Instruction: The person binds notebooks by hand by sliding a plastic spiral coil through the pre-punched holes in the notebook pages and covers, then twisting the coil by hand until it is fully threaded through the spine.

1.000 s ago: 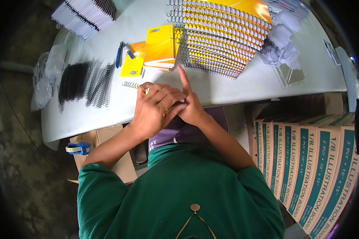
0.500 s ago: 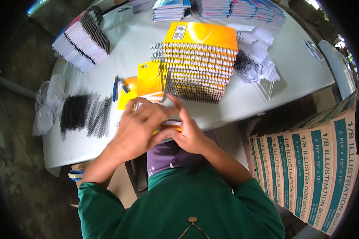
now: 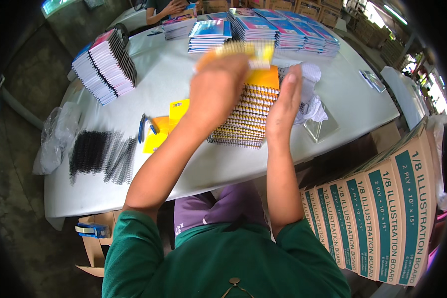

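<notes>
Head view, left hand [image 3: 218, 92] gripping blurred yellow notebook [image 3: 248, 49], long axis left-right

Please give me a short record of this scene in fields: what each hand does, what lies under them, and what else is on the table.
left hand: raised over the table, holding a blurred yellow notebook
right hand: open, beside the left hand, grip not clear
under the hands: fanned stack of yellow spiral notebooks
table left: black binding coils, blue pen
table far side: blue notebook stacks
right of person: cardboard boxes
</notes>
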{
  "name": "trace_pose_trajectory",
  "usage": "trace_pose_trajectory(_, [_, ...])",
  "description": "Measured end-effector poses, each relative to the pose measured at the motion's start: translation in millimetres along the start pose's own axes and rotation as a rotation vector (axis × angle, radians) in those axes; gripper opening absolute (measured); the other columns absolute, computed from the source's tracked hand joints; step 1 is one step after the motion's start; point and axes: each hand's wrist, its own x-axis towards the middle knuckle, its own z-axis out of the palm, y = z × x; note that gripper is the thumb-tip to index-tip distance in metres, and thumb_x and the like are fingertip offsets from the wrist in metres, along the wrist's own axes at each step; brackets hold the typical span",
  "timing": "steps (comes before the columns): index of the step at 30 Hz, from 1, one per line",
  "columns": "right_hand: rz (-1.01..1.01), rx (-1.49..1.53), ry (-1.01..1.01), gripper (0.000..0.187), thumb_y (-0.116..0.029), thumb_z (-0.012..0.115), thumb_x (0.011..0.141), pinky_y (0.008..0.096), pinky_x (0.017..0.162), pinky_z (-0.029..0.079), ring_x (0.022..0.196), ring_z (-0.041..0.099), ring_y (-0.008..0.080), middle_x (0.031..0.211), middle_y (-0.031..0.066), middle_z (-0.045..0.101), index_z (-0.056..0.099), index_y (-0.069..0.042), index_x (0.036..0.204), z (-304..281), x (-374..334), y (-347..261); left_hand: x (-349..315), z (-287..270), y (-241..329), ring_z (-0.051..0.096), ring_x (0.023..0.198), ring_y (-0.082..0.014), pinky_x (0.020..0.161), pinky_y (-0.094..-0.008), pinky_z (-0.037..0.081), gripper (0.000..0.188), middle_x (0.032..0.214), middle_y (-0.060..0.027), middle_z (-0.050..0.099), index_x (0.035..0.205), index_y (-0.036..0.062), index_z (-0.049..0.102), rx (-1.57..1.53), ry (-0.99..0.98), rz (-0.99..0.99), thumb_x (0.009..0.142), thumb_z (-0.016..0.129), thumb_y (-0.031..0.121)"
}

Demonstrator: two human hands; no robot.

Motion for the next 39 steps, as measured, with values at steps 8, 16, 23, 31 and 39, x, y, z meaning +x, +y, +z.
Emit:
trace_pose_trajectory(8, [0.055,-0.068,-0.054,0.04,-0.024,0.039,0.096,0.0329,0.093,0.04,0.109,0.054,0.027,0.118,0.0225,0.054,0.05,0.007,0.119,1.2,-19.8,17.6,-16.2,7.7,-26.2,0.06,0.077,-0.0233,0.071,-0.0325,0.047,0.025,0.086,-0.0163,0.063,0.092,-0.0014,0.062,-0.22,0.325,-0.522,0.083,0.064,0.022])
trace_pose_trajectory(16, [-0.103,-0.127,-0.004,0.038,-0.015,0.045,0.094,0.0313,0.094,0.039,0.113,0.05,0.022,0.129,0.0195,0.047,0.043,0.005,0.127,-0.6,-27.8,21.4,-48.7,-1.8,-50.6,0.055,0.075,-0.0104,0.068,-0.0229,0.043,0.02,0.09,-0.0048,0.055,0.097,0.0004,0.057,-0.445,0.548,-0.525,0.089,0.056,0.019])
trace_pose_trajectory(23, [-0.5,-0.298,-0.376,0.047,-0.016,0.038,0.093,0.0463,0.104,0.027,0.125,0.035,0.039,0.131,0.0305,0.037,0.033,0.016,0.126,-72.2,-107.5,43.2,-223.9,-90.6,-63.6,0.054,0.09,-0.0266,0.081,-0.0336,0.042,0.014,0.092,-0.0133,0.058,0.093,0.0003,0.059,0.098,0.348,-0.692,0.081,0.061,0.007])
trace_pose_trajectory(31, [-0.179,-0.228,-1.348,0.036,-0.017,0.057,0.083,0.0413,0.096,0.034,0.116,0.047,0.0316,0.118,0.0125,0.057,0.056,-0.001,0.115,-14.2,-162.5,57.3,-388.0,-188.9,-104.7,0.044,0.111,-0.0339,0.095,-0.042,0.032,0.039,0.115,-0.0191,0.051,0.113,0.0037,0.054,0.95,0.269,-1.049,0.085,0.056,0.031])
trace_pose_trajectory(39, [-0.268,-0.506,-1.711,0.057,-0.032,0.069,0.071,0.0427,0.096,0.026,0.127,0.034,0.0275,0.136,0.0052,0.042,0.053,-0.017,0.123,22.1,-160.9,64.3,-401.7,-179.1,-131.1,0.025,0.126,-0.0367,0.105,-0.0467,0.012,0.045,0.124,-0.0143,0.046,0.102,0.0099,0.063,0.773,0.416,-0.985,0.07,0.036,0.028])
